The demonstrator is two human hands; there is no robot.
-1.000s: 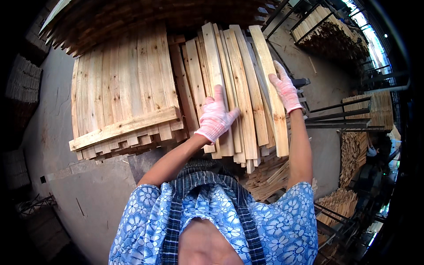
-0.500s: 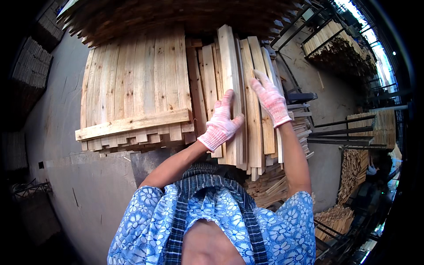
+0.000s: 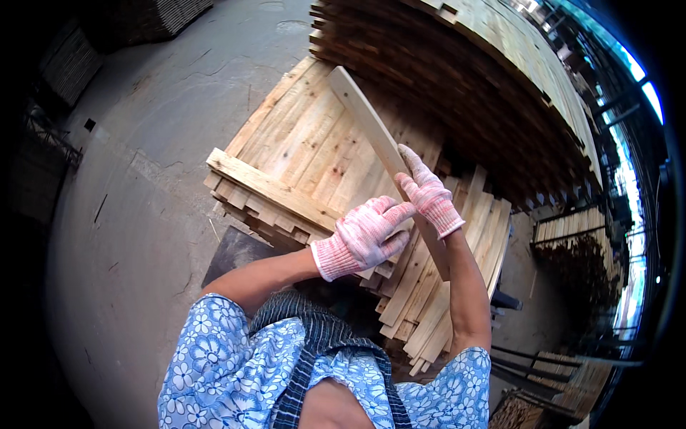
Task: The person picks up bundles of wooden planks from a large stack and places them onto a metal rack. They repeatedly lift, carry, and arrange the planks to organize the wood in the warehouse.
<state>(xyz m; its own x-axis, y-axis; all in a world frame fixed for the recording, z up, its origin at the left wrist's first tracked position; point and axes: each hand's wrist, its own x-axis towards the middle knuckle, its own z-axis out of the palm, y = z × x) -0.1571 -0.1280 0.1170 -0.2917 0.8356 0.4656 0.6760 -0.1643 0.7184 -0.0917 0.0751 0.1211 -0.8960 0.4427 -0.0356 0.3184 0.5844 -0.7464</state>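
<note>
A long, narrow wooden board (image 3: 368, 121) is raised at a slant above the stacked lumber, one end pointing far left. My right hand (image 3: 431, 198), in a pinkish-white knit glove, is closed around it near the middle. My left hand (image 3: 361, 236), gloved alike, is beside the board's left edge. Its fingers are bent, with a gap between index finger and thumb, and the index fingertip reaches the board. Below the hands is a pile of loose boards (image 3: 421, 307). To its left is a neat layer of boards (image 3: 300, 150), with one crosspiece (image 3: 268, 187) along its near edge.
A tall stack of boards (image 3: 457, 86) rises behind the work area. Concrete floor (image 3: 143, 207) extends on the left, and a dark plate (image 3: 236, 254) is by the near stack. More stacked wood (image 3: 572, 239) and dark metal bars (image 3: 518, 368) stand to the right.
A board has been lifted from the loose pile and swung leftward, with my right hand now closed on it. My left hand has come off the pile. The whole view has turned.
</note>
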